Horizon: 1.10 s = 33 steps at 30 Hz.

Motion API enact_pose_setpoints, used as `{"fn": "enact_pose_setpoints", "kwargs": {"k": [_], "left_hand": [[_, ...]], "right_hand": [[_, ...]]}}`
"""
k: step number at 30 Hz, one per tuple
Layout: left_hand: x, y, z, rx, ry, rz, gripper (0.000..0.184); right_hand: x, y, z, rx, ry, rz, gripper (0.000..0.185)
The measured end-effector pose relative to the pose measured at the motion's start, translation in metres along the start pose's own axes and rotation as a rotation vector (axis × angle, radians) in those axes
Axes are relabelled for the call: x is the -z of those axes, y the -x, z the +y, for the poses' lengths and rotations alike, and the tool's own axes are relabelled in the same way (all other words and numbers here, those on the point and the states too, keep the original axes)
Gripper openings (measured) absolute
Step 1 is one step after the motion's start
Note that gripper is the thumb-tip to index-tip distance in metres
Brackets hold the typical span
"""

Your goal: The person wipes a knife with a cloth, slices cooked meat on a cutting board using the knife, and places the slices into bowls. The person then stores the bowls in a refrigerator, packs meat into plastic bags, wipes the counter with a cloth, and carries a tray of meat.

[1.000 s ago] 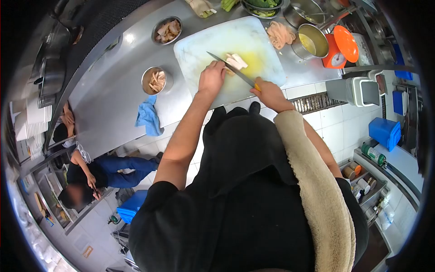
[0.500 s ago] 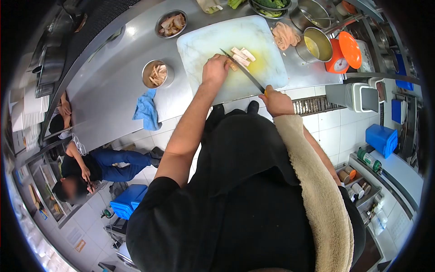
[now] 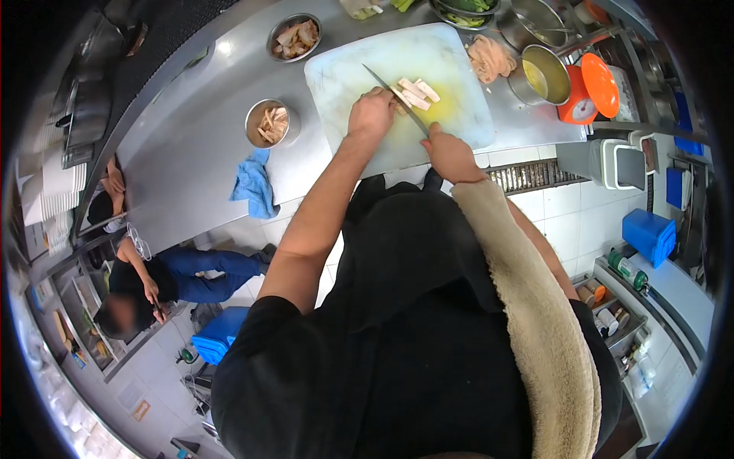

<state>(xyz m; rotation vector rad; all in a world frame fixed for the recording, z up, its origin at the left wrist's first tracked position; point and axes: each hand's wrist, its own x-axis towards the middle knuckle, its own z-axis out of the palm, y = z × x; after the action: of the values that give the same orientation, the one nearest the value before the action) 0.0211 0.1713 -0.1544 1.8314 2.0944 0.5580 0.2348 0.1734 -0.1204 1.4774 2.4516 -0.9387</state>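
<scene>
A white cutting board (image 3: 336,65) lies on the steel counter, with pale strips of what looks like cooked meat (image 3: 420,92) near its middle. My right hand (image 3: 453,155) is closed round the handle of a kitchen knife (image 3: 414,116), whose blade slants across the board to the upper left. Beside the blade, my left hand (image 3: 372,113) has its fingers curled down on a piece of meat, mostly hidden beneath them. A metal pot (image 3: 251,122) holding cut strips and a metal bowl (image 3: 274,52) of browned meat chunks stand left of the board.
A blue cloth (image 3: 253,183) hangs at the counter's front edge. Right of the board are a crumpled peach cloth (image 3: 491,60), a pot with yellow liquid (image 3: 544,75) and an orange scale (image 3: 581,103). Another person (image 3: 145,275) is at the left, apart from the board.
My right hand and the knife have moved left and up, so the blade reaches farther over the board past my left fingers. The whole view has shifted slightly.
</scene>
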Motion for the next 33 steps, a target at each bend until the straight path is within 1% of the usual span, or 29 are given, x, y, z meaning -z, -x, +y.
{"fn": "enact_pose_setpoints", "kwargs": {"k": [4,6,10,14,17,20,23,24,27,30,33], "left_hand": [[0.008,0.001,0.003,0.039,0.036,-0.030,0.015],[0.007,0.003,0.001,0.042,0.020,-0.030,0.015],[0.000,0.005,-0.004,-0.005,0.074,0.045,0.012],[-0.005,0.005,-0.006,-0.043,0.079,0.075,0.011],[-0.006,0.005,-0.007,-0.052,0.061,0.074,0.011],[-0.004,0.005,-0.006,-0.036,0.050,0.046,0.011],[0.000,0.002,-0.006,0.018,0.068,-0.005,0.012],[0.002,0.000,-0.007,0.047,0.079,-0.024,0.013],[0.016,-0.006,-0.002,0.121,0.085,-0.115,0.020],[0.018,-0.017,0.008,-0.004,0.080,0.033,0.030],[0.011,-0.032,0.010,-0.022,0.019,-0.069,0.039]], "right_hand": [[0.020,0.006,-0.002,0.027,0.023,0.032,0.034],[0.023,0.023,-0.001,-0.021,0.065,0.010,0.034],[0.019,0.052,0.007,-0.120,0.107,-0.040,0.036],[0.001,0.039,0.010,-0.115,0.091,-0.046,0.034],[-0.012,0.014,0.008,-0.042,0.029,-0.014,0.033],[-0.009,-0.003,-0.001,0.048,-0.001,0.032,0.032],[0.000,-0.002,0.000,0.077,0.011,0.050,0.032],[0.007,0.003,-0.001,0.049,-0.006,0.053,0.032],[0.027,0.028,-0.002,-0.033,-0.032,0.060,0.032],[0.034,0.041,0.012,-0.109,-0.002,0.089,0.033],[0.031,0.048,0.024,-0.161,0.008,0.118,0.033]]}}
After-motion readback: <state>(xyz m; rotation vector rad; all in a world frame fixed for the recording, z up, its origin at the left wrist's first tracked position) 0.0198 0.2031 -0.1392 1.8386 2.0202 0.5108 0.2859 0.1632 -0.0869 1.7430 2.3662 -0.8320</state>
